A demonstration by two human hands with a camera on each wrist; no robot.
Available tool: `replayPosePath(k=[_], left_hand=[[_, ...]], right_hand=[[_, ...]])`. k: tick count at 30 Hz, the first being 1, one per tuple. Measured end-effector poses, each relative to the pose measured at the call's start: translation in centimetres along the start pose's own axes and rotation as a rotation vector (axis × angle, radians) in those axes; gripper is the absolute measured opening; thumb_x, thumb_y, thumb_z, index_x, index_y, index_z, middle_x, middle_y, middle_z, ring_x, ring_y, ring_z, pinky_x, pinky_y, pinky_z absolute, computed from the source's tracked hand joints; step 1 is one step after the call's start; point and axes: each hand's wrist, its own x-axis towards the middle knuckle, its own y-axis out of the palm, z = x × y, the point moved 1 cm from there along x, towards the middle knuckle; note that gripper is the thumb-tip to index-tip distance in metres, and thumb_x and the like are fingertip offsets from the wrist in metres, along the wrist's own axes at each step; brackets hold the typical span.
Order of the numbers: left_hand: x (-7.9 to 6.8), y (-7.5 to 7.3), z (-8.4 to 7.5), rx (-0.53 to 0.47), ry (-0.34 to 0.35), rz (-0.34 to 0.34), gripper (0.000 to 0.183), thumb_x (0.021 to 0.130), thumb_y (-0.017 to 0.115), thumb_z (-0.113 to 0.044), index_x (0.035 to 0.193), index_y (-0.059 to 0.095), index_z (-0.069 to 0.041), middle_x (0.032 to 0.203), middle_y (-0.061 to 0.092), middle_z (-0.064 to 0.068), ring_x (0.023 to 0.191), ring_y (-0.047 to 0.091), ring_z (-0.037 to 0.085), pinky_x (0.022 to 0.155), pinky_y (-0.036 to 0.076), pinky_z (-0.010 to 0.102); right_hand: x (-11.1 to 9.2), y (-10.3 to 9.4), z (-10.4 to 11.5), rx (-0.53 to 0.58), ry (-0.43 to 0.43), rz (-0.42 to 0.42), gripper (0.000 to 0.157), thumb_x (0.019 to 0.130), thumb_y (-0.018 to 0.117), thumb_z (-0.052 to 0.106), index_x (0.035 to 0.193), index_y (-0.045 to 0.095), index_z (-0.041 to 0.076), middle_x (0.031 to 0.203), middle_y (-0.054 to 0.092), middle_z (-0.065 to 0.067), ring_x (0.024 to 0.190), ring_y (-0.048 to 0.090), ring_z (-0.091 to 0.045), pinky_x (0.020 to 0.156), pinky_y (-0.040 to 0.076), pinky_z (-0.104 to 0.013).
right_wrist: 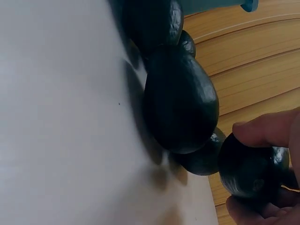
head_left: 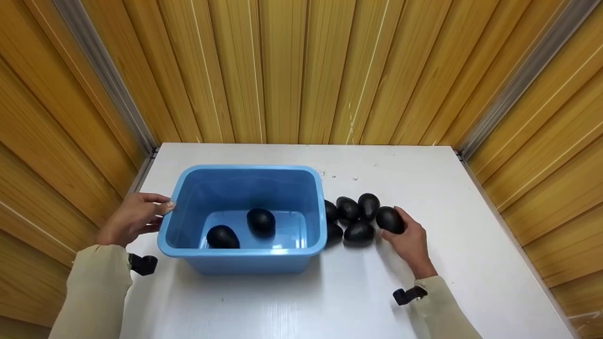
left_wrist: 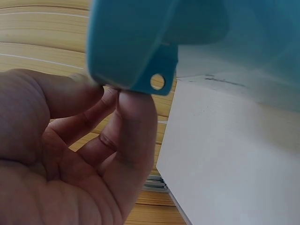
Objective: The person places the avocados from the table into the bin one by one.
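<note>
A blue plastic bin [head_left: 245,261] stands on the left half of the white table, with two dark avocados [head_left: 260,222] lying on its floor. My left hand [head_left: 136,216] pinches the bin's left rim between thumb and fingers; the left wrist view shows the rim [left_wrist: 122,70] and a small tab with a hole. My right hand [head_left: 411,240] grips one avocado [right_wrist: 246,166], thumb on one side and fingers on the other. Just left of it, several more avocados [head_left: 359,231] lie bunched against the bin's right side, some partly hidden by the bin.
The white table [head_left: 377,301] fills the space between yellow wood-look panels [head_left: 282,70] at the back and both sides. Grey metal posts [head_left: 532,70] stand at the corners. Small marks [head_left: 355,179] dot the tabletop behind the avocados.
</note>
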Motion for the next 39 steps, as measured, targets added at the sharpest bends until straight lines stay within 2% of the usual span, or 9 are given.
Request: replayPosePath(k=[6,11,13,17,20,25,32,39], left_hand=[[0.0,0.0,0.1,0.015,-0.001,0.003,0.061,0.105,0.062,-0.034,0.149,0.049,0.005,0.129,0.07,0.02,0.11,0.074,0.032,0.106,0.053,0.059],[0.1,0.0,0.2,0.009,-0.002,0.0,0.062,0.105,0.062,-0.034,0.15,0.048,0.005,0.133,0.068,0.022,0.111,0.074,0.032,0.106,0.053,0.059],[0.1,0.0,0.2,0.01,-0.003,0.0,0.062,0.105,0.063,-0.035,0.15,0.048,0.005,0.132,0.068,0.021,0.11,0.074,0.03,0.106,0.053,0.058],[0.1,0.0,0.2,0.005,-0.006,-0.005,0.065,0.103,0.064,-0.036,0.15,0.047,0.005,0.13,0.07,0.018,0.108,0.074,0.027,0.106,0.053,0.058],[0.1,-0.1,0.2,0.004,0.0,-0.006,0.065,0.103,0.065,-0.036,0.15,0.048,0.005,0.123,0.073,0.013,0.105,0.075,0.025,0.106,0.053,0.058],[0.1,-0.1,0.0,-0.006,0.011,-0.01,0.062,0.103,0.065,-0.035,0.148,0.05,0.006,0.113,0.076,0.006,0.103,0.076,0.024,0.105,0.054,0.057],[0.1,-0.1,0.0,0.003,-0.002,-0.014,0.06,0.104,0.064,-0.033,0.148,0.05,0.005,0.113,0.076,0.006,0.1,0.076,0.022,0.104,0.055,0.057],[0.0,0.1,0.2,0.004,-0.002,-0.014,0.061,0.104,0.063,-0.034,0.15,0.049,0.004,0.129,0.07,0.02,0.106,0.075,0.028,0.104,0.055,0.057]], right_hand=[[-0.7,-0.5,2.1,0.011,-0.027,0.012,0.08,0.084,0.084,0.013,0.156,0.048,0.008,0.159,0.049,-0.022,0.148,0.045,-0.04,0.12,0.037,-0.051],[-1.4,-0.7,3.9,0.033,-0.065,0.017,0.08,0.083,0.086,0.012,0.154,0.05,0.008,0.157,0.052,-0.02,0.142,0.05,-0.037,0.114,0.042,-0.047],[-1.7,-0.7,4.7,0.045,-0.077,0.028,0.08,0.082,0.086,0.012,0.154,0.05,0.008,0.156,0.054,-0.019,0.14,0.053,-0.034,0.11,0.045,-0.039],[-2.3,-0.8,6.3,0.096,-0.109,0.059,0.08,0.082,0.087,0.012,0.153,0.051,0.007,0.154,0.055,-0.018,0.137,0.057,-0.03,0.097,0.046,-0.013],[-2.7,-0.7,7.6,0.128,-0.145,0.071,0.079,0.082,0.087,0.01,0.152,0.052,0.006,0.152,0.057,-0.02,0.134,0.06,-0.031,0.089,0.045,-0.003],[-3.3,-0.6,9.5,0.159,-0.186,0.083,0.077,0.081,0.088,0.009,0.15,0.055,0.006,0.147,0.061,-0.02,0.129,0.064,-0.034,0.089,0.05,-0.007],[-3.8,-0.4,11.6,0.177,-0.216,0.109,0.074,0.08,0.089,0.01,0.147,0.058,0.008,0.145,0.064,-0.017,0.127,0.066,-0.031,0.092,0.053,-0.013],[-4.0,-0.1,13.2,0.16,-0.274,0.124,0.073,0.079,0.089,0.009,0.145,0.06,0.008,0.142,0.066,-0.015,0.121,0.069,-0.029,0.094,0.056,-0.019]])
